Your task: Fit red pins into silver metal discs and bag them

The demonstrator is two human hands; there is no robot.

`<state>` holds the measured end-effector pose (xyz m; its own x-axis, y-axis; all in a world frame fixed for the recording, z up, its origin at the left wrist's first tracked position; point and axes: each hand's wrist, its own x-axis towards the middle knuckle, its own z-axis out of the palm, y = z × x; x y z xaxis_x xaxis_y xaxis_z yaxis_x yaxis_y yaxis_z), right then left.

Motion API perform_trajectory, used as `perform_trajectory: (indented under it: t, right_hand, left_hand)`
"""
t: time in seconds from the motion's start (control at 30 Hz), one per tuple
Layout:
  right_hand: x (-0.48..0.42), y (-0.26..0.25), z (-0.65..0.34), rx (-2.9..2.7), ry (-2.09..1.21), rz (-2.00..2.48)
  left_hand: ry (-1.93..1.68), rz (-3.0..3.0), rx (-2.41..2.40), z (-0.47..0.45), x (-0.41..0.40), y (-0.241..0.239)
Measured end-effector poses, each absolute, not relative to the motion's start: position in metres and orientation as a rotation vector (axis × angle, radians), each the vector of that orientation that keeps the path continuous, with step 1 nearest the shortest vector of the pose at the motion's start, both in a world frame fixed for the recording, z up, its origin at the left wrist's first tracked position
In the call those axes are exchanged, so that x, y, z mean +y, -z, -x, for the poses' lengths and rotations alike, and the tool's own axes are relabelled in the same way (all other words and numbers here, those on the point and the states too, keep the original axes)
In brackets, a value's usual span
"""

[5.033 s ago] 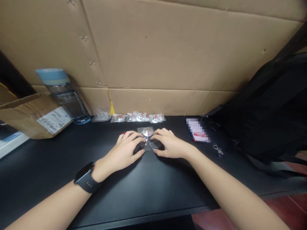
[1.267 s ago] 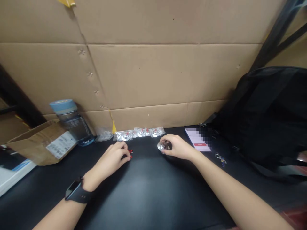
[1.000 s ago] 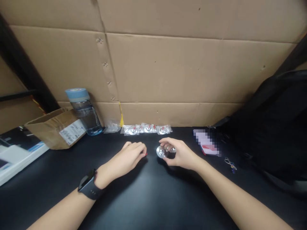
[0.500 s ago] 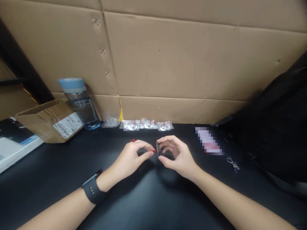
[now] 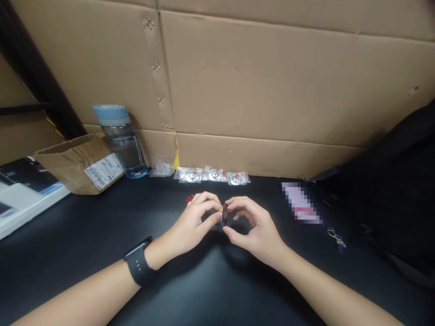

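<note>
My right hand [image 5: 253,228] pinches a small round metal disc [image 5: 224,214] by its rim, edge-on, just above the black table [image 5: 210,290]. My left hand [image 5: 192,222], a dark watch [image 5: 137,266] on its wrist, has thumb and fingers pinched against the disc's left face; what they hold is too small to see. Small red pieces [image 5: 189,198] lie on the table behind my left hand. Three clear bags with metal discs and red parts [image 5: 213,174] lie in a row at the foot of the cardboard wall.
A cardboard wall [image 5: 265,86] backs the table. At the left stand a blue-lidded water bottle [image 5: 121,140], an open cardboard box [image 5: 79,165] and an empty clear bag [image 5: 162,170]. A phone [image 5: 301,208], a key ring [image 5: 335,236] and a black backpack [image 5: 390,190] are on the right.
My hands have come together: the right one picked the disc off the table and turned it on edge, and the left one brought a red piece up to its face.
</note>
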<state>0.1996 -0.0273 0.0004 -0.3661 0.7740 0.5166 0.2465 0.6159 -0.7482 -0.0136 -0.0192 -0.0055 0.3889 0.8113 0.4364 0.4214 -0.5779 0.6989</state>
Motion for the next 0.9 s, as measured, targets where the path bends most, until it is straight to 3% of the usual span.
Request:
perform_trajectory:
  t: [0.53,0.9]
  right_hand:
    - [-0.030,-0.007,-0.202,-1.984,-0.624,0.860]
    - [-0.023,0.004,-0.201,-1.747,-1.162,0.802]
  left_hand:
    - [-1.175,-2.432,1.216,0.013,-0.030,0.001]
    - [-1.385,-2.567,1.220,0.013,-0.035,-0.005]
